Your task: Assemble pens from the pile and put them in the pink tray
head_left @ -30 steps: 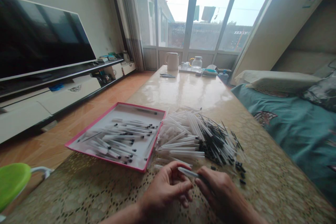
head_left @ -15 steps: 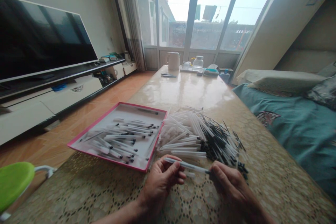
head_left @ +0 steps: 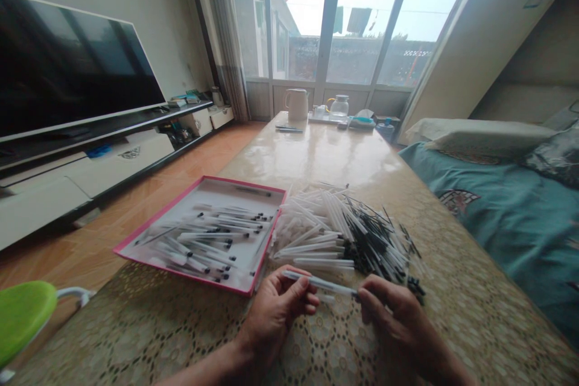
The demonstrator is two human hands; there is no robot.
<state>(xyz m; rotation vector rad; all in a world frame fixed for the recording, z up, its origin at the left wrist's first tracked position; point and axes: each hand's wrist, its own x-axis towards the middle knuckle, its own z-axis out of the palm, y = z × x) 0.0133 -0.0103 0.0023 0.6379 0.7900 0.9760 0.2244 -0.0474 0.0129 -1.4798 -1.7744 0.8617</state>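
Observation:
My left hand (head_left: 277,319) pinches a slim white pen barrel (head_left: 319,283) near its far end, between thumb and fingers. My right hand (head_left: 392,325) grips the barrel's other end, where a dark tip meets my fingers. Just beyond both hands lies a heap of translucent white tubes and thin black refills (head_left: 344,235). Several small black pieces (head_left: 415,289) sit at the heap's right edge, close to my right hand. To the left of my left hand, a pink-rimmed tray (head_left: 158,213) holds several white pens with black ends, lying roughly parallel.
The lace-patterned table cover (head_left: 136,329) ends at a glossy bare tabletop (head_left: 316,157). A white kettle (head_left: 297,104) and glass jug (head_left: 339,107) stand at its far end. A teal-covered bed (head_left: 497,211) lies right, a television (head_left: 67,66) left, and a green stool (head_left: 22,313) near-left.
Since a second ago, the pen has risen and now spans both hands, with my right hand gripping its end. Between the last two frames, the hands barely move.

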